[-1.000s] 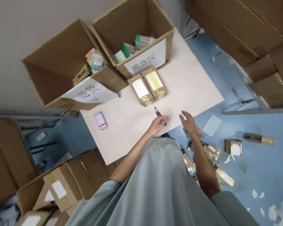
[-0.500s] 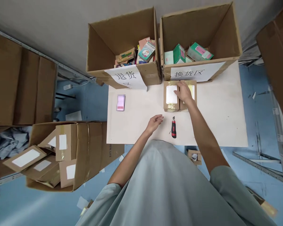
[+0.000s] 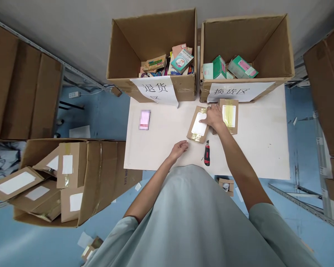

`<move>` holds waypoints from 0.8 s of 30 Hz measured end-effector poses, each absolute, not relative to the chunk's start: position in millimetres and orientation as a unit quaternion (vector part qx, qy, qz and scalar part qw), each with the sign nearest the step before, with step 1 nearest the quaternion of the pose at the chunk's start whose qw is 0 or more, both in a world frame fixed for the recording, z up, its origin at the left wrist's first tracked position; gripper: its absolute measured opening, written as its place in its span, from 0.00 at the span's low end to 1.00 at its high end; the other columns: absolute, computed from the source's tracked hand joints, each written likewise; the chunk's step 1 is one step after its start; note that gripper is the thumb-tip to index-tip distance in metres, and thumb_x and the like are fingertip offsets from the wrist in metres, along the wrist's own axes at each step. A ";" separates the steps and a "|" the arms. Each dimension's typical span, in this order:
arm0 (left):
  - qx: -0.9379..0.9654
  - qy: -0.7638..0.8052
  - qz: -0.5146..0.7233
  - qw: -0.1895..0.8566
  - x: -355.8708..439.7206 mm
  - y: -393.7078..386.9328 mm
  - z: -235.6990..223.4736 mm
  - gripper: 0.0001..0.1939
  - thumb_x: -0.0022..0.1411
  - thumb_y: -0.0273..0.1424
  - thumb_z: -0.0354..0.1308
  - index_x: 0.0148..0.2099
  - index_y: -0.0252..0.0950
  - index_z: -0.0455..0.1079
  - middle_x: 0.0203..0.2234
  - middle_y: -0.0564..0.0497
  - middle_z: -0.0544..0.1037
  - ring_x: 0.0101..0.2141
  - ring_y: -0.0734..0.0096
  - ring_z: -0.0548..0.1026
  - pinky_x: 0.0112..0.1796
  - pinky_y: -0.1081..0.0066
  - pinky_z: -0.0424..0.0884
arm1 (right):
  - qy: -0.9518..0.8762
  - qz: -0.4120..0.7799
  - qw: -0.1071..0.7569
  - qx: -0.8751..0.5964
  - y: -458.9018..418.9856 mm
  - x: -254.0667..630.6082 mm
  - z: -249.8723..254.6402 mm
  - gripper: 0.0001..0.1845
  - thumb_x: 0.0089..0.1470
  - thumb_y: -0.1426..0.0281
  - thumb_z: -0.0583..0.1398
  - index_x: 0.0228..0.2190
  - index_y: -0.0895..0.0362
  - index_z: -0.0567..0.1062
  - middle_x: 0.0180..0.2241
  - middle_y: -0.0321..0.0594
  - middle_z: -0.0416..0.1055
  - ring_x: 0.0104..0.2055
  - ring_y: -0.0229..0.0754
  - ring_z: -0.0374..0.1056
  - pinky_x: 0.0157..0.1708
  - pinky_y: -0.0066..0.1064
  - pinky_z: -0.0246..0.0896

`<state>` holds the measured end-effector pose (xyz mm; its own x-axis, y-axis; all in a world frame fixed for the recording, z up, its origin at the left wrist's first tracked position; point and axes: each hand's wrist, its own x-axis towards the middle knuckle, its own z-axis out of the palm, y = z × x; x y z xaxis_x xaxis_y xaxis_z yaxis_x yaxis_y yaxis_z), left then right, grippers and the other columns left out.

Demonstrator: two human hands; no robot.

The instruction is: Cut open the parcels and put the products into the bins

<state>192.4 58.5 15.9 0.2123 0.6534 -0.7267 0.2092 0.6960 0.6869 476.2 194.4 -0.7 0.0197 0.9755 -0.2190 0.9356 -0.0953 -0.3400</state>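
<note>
My right hand grips a small cardboard box by its right side, fingers over the far edge and thumb on the white label. The box is tilted, its near end toward the left. A second taped cardboard box with a label stands just to the right, partly behind my hand. My left hand hovers over the table's near part, fingers loosely curled and holding nothing, close to the gripped box's near end. Between my arms lies a red and black utility knife, its blade pointing away from me.
Two big open cartons with paper signs stand at the back: the left carton holds books and packets, the right carton green boxes. A pink pixelated item lies on the white table. Lower left, a carton holds labelled parcels.
My right hand has pulled the left small box away from the other one, leftward and nearer, turning it at an angle. The head view has shifted slightly.
</note>
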 end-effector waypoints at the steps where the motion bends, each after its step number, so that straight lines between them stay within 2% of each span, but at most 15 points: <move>1: 0.353 0.609 0.162 0.692 179.7 57.5 15.0 0.26 0.66 0.42 0.73 0.61 0.35 0.79 0.61 0.37 0.84 0.58 0.52 0.83 0.63 0.52 0.77 | -0.667 0.200 0.050 -0.716 182.8 465.8 1.1 0.55 0.52 0.39 0.76 0.59 0.75 0.76 0.62 0.74 0.71 0.70 0.77 0.64 0.77 0.64 0.47; 3: 0.343 0.614 0.161 0.693 153.9 55.2 13.1 0.23 0.64 0.42 0.74 0.57 0.36 0.81 0.59 0.38 0.85 0.57 0.52 0.84 0.63 0.53 0.78 | -0.656 0.206 0.041 -0.725 156.8 442.4 4.7 0.49 0.59 0.40 0.72 0.57 0.73 0.76 0.58 0.74 0.74 0.64 0.76 0.69 0.71 0.64 0.57; 5: 0.331 0.622 0.157 0.692 126.7 52.2 11.5 0.21 0.61 0.39 0.74 0.54 0.35 0.82 0.56 0.39 0.86 0.56 0.51 0.84 0.64 0.52 0.78 | -0.643 0.218 0.028 -0.733 128.3 417.4 7.8 0.39 0.66 0.45 0.67 0.56 0.70 0.76 0.56 0.72 0.75 0.58 0.72 0.74 0.64 0.60 0.65; 8: 0.318 0.635 0.162 0.685 80.8 45.6 8.8 0.23 0.55 0.34 0.75 0.53 0.35 0.81 0.57 0.38 0.86 0.58 0.49 0.84 0.65 0.49 0.77 | -0.630 0.230 0.021 -0.741 82.4 382.0 9.0 0.26 0.71 0.54 0.64 0.53 0.65 0.76 0.54 0.67 0.76 0.53 0.66 0.76 0.59 0.53 0.69; 11: 0.327 0.641 0.189 0.668 31.0 35.9 3.2 0.30 0.50 0.28 0.73 0.58 0.36 0.80 0.62 0.38 0.84 0.60 0.46 0.83 0.66 0.47 0.77 | -0.595 0.291 0.062 -0.746 31.8 353.1 3.6 0.21 0.70 0.55 0.65 0.52 0.60 0.76 0.53 0.60 0.77 0.52 0.60 0.78 0.54 0.47 0.72; 14: 0.346 0.638 0.222 0.651 -12.4 25.3 -6.3 0.34 0.48 0.25 0.70 0.60 0.38 0.80 0.67 0.40 0.80 0.65 0.41 0.80 0.66 0.47 0.76 | -0.544 0.411 0.152 -0.716 -20.9 331.0 -8.7 0.23 0.67 0.53 0.67 0.54 0.55 0.76 0.55 0.52 0.79 0.51 0.54 0.79 0.53 0.44 0.76; 17: 0.351 0.632 0.234 0.650 -40.0 16.8 -18.1 0.36 0.47 0.24 0.69 0.62 0.38 0.79 0.68 0.40 0.79 0.69 0.40 0.76 0.66 0.47 0.77 | -0.495 0.497 0.205 -0.683 -64.2 315.2 -24.8 0.30 0.60 0.54 0.71 0.58 0.53 0.78 0.57 0.50 0.81 0.53 0.54 0.80 0.58 0.48 0.76; 19: 0.358 0.630 0.220 0.653 -48.1 13.2 -26.6 0.38 0.47 0.23 0.68 0.63 0.38 0.78 0.68 0.39 0.79 0.69 0.39 0.76 0.65 0.46 0.78 | -0.453 0.516 0.228 -0.691 -81.6 307.7 -34.8 0.37 0.56 0.54 0.73 0.63 0.52 0.76 0.61 0.53 0.79 0.57 0.56 0.79 0.62 0.53 0.75; 22: 0.385 0.636 0.185 0.642 -48.4 10.6 -38.8 0.42 0.46 0.22 0.67 0.67 0.36 0.76 0.68 0.37 0.78 0.68 0.38 0.77 0.65 0.43 0.78 | -0.401 0.524 0.254 -0.707 -89.0 298.9 -45.2 0.50 0.55 0.52 0.73 0.73 0.49 0.69 0.69 0.55 0.72 0.65 0.60 0.75 0.64 0.58 0.73; 24: 0.400 0.639 0.176 0.633 -44.6 9.7 -44.8 0.42 0.48 0.23 0.67 0.68 0.36 0.76 0.69 0.37 0.78 0.69 0.39 0.76 0.67 0.43 0.76 | -0.395 0.525 0.268 -0.705 -85.3 293.8 -47.5 0.51 0.55 0.51 0.72 0.75 0.46 0.67 0.72 0.53 0.69 0.69 0.61 0.71 0.67 0.59 0.71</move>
